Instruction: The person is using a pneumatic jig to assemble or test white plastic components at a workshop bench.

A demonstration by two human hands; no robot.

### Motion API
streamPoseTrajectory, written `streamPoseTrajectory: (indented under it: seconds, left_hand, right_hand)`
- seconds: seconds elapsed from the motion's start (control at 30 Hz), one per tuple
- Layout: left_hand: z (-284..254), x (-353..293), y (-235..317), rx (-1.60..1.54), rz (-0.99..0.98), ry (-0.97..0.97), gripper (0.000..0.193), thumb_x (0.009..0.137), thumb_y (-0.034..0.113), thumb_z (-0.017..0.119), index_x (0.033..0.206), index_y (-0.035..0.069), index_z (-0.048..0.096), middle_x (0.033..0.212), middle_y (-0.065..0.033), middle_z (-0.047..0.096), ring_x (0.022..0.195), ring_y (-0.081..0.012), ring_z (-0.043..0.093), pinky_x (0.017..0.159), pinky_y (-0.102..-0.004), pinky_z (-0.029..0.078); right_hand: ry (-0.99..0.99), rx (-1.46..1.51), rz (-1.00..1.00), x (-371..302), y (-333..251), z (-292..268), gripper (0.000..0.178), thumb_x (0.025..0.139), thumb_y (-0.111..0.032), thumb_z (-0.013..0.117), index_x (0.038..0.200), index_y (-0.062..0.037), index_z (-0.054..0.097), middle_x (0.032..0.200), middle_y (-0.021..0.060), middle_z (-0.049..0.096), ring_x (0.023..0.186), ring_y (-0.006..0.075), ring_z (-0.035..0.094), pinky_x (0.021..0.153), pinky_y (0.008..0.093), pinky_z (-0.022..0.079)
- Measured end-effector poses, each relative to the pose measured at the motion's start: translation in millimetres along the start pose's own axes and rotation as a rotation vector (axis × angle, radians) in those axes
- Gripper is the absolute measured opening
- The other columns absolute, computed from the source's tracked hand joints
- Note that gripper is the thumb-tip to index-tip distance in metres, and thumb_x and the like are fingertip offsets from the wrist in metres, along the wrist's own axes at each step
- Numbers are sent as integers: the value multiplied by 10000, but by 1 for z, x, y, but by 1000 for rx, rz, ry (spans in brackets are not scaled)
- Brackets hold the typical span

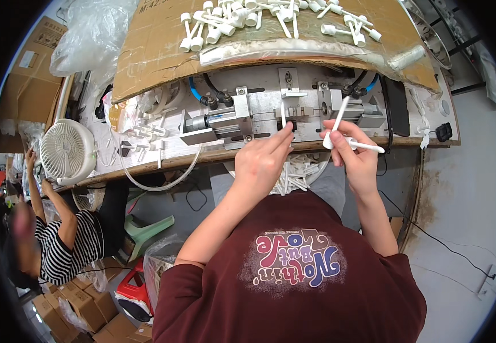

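My left hand [264, 163] reaches to the middle of the metal clamping fixture [300, 112], fingers stretched forward and close together. Its fingertips are right beside the lower end of a white plastic stem [283, 111] standing in the fixture; whether they touch it I cannot tell. To the right, my right hand [354, 151] is closed on two white plastic stems with cup-shaped ends. One stem [341, 114] points up and away, and the other stem [369, 147] sticks out to the right. Below my hands, a round container [323, 170] of similar white parts sits at my lap, partly hidden.
Metal cylinders [216, 122] with hoses flank the fixture. A cardboard sheet [151, 54] above it carries many white cupped parts [219, 23]. More parts [151, 130] and a white fan [68, 150] are at left. A person in a striped shirt [71, 246] works beyond the fan.
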State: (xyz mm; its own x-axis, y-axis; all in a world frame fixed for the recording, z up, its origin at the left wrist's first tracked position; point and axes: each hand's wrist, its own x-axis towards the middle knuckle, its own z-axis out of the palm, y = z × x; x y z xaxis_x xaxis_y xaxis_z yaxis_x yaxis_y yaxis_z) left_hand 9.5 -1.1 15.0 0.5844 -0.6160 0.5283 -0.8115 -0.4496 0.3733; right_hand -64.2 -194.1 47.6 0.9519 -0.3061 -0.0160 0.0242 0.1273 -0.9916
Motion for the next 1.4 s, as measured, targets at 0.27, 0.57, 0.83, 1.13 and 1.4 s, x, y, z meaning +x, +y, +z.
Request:
streamPoseTrajectory:
  seconds: [0.27, 0.57, 0.83, 1.13, 1.4]
  left_hand:
    - [0, 1, -2, 30, 121, -76, 353, 675, 45, 686, 1028, 39, 701, 1205, -87, 680, 818, -214, 688, 702, -307, 555]
    - [7, 4, -6, 57, 173, -17, 453, 686, 32, 651, 1137, 63, 682, 1173, -33, 668, 976, -205, 646, 752, -308, 563]
    - [11, 0, -7, 2, 137, -11, 469, 690, -10, 655, 1159, 7, 663, 1181, -84, 660, 1009, -238, 650, 798, -341, 566]
    - [14, 0, -4, 10, 28, 19, 308, 819, 20, 691, 1126, -8, 674, 1283, -105, 642, 987, -245, 656, 805, -349, 527]
    - [7, 6, -1, 95, 29, -23, 267, 819, 64, 706, 1080, 10, 688, 1289, -99, 646, 957, -226, 648, 819, -347, 485]
  right_hand:
    - [10, 63, 19, -5, 0, 1, 310, 914, -48, 690, 1206, 19, 612, 862, 22, 662, 578, 7, 457, 488, 165, 345]
    - [-5, 71, 29, -7, 5, 5, 308, 920, -70, 693, 1206, 14, 613, 879, 22, 665, 579, -1, 447, 487, 162, 335]
    - [-17, 70, 32, -9, 6, 7, 297, 927, -70, 683, 1204, 13, 616, 868, 21, 662, 570, -1, 432, 484, 165, 318]
    - [-16, 77, 28, -12, 4, 9, 303, 928, -52, 675, 1212, 31, 611, 878, 29, 664, 577, 1, 439, 486, 165, 321]
    - [-16, 89, 41, -11, 5, 8, 307, 928, -43, 672, 1214, 44, 605, 892, 36, 671, 584, 4, 453, 491, 161, 331]
